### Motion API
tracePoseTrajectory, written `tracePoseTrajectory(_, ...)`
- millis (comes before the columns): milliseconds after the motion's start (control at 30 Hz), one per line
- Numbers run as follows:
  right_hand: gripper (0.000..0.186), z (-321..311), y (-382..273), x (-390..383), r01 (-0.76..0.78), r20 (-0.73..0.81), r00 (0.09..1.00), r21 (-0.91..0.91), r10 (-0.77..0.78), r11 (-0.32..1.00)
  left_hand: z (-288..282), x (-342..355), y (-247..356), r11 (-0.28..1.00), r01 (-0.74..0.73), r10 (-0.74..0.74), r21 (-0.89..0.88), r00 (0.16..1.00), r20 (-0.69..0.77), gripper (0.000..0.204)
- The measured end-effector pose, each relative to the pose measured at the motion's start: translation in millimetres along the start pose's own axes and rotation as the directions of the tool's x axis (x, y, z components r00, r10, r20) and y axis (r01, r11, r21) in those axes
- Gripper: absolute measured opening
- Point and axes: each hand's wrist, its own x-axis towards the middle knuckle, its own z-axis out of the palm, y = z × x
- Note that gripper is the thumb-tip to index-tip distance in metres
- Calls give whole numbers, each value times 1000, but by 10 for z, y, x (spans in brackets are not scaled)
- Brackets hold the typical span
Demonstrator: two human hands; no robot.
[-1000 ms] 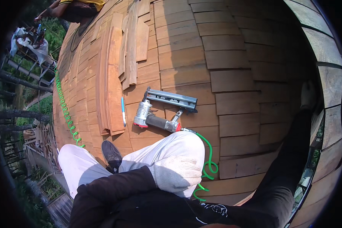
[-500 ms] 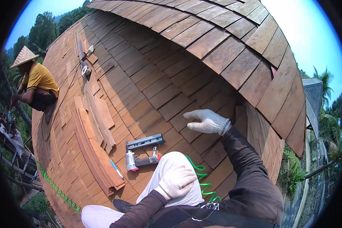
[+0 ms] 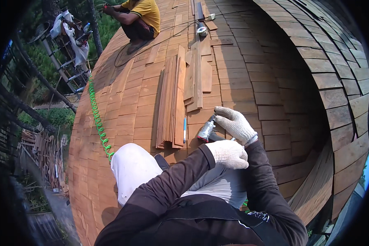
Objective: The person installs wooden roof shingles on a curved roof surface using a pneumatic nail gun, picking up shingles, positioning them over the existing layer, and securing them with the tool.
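My right hand point(image 3: 235, 124), in a white knit glove, is closed over the top of the silver nail gun point(image 3: 207, 130) on the wooden shingle roof point(image 3: 147, 98). My left hand point(image 3: 228, 154), also gloved, is closed just below it at the gun's rear end; what its fingers grip is hidden, and it covers much of the tool. A blue-and-white pen point(image 3: 185, 129) lies left of the gun, beside a stack of thin wooden boards point(image 3: 168, 102). My bent knee point(image 3: 133, 162) is at the lower left.
A co-worker point(image 3: 139, 18) in yellow crouches at the upper left. A coiled green hose point(image 3: 96, 115) runs along the left edge, near a ladder point(image 3: 57, 61) hung with bags. Loose planks point(image 3: 198, 78), a power tool point(image 3: 201, 31) and a cable lie ahead; an overhanging shingled section point(image 3: 336, 98) rises at the right.
My right hand has come from the raised position down onto the nail gun, and my left hand has moved from my knee to beside it. The view has swung.
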Motion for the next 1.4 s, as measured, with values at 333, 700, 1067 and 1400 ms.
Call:
tracePoseTrajectory(333, 61, 546, 625, 655, 0, -82, 996, -401, -36, 916, -919, -446, -769, 668, -357, -413, -653, 552, -724, 75)
tracePoseTrajectory(700, 53, 446, 678, 542, 117, 6, 991, -553, -137, 825, -1155, -731, 106, 953, -98, -137, -288, 708, -692, 55)
tracePoseTrajectory(1067, 58, 504, 559, 508, 148, 61, 988, -624, -141, 768, -203, -1238, -896, 804, 587, -593, -101, 773, -224, 48)
tracePoseTrajectory(1400, 54, 491, 537, 616, 148, -62, 976, -525, -211, 838, -235, -1221, -1184, 845, 535, -522, -8, 820, -235, 55)
